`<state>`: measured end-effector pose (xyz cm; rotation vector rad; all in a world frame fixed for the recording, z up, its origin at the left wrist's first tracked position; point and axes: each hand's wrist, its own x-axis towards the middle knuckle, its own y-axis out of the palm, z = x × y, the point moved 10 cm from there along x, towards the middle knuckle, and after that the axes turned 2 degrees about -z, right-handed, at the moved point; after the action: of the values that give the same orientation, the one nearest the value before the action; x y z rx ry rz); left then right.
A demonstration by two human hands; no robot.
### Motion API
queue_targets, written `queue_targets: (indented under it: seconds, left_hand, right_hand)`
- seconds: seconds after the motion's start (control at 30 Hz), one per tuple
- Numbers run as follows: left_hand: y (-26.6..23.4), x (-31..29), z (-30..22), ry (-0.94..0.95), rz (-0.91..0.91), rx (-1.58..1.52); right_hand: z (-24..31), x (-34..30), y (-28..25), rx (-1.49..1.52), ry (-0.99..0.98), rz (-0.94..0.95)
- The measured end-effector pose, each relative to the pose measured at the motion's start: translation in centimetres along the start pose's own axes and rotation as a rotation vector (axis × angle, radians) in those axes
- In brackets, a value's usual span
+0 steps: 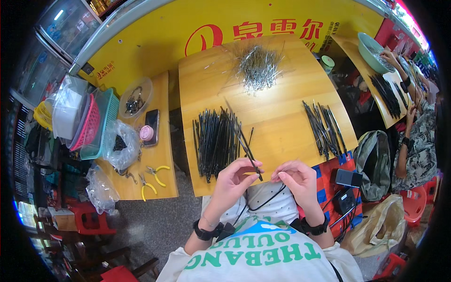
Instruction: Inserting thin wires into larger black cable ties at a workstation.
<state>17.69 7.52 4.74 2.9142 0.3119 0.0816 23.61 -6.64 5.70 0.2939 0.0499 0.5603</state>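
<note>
My left hand (238, 182) is closed on a thin black stick (244, 143), which slants up and away over the table. Close beside it, my right hand (299, 181) has its thumb and fingers pinched together; whatever lies between them is too small to make out. Both hands are at the near edge of the wooden table (277, 122). Left of centre lies a thick bundle of black sticks (213, 145), and a smaller bundle of black sticks (324, 129) rests to the right. Farther back is a loose heap of thin silvery wire-like pieces (259, 68).
A side table (159, 181) at left holds yellow-handled pliers (149, 190), a phone (151, 121), plastic bags and stacked baskets (105, 117). At right, another person's hand (389, 57) reaches to a green basin (369, 47). A yellow panel (155, 61) stands behind the table.
</note>
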Motion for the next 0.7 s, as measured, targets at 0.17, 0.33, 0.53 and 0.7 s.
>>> queue_targets:
  seconds: [0.17, 0.33, 0.53, 0.7]
  left_hand:
    - [-0.6, 0.1, -0.4, 0.048, -0.08, 0.349]
    - [0.0, -0.1, -1.1, 0.065, -0.087, 0.528]
    - [-0.5, -0.2, 0.0, 0.004, -0.143, 0.397]
    - [-1.4, -0.3, 0.4, 0.026, -0.215, 0.385]
  right_hand:
    - [0.7, 0.4, 0.3, -0.035, -0.059, 0.045]
    - [1.6, 0.3, 2.0, -0.217, -0.192, 0.203]
    - [2.4, 0.7, 2.7, -0.118, -0.204, 0.165]
    - [1.2, 1.1, 1.5, -0.165, -0.107, -0.001]
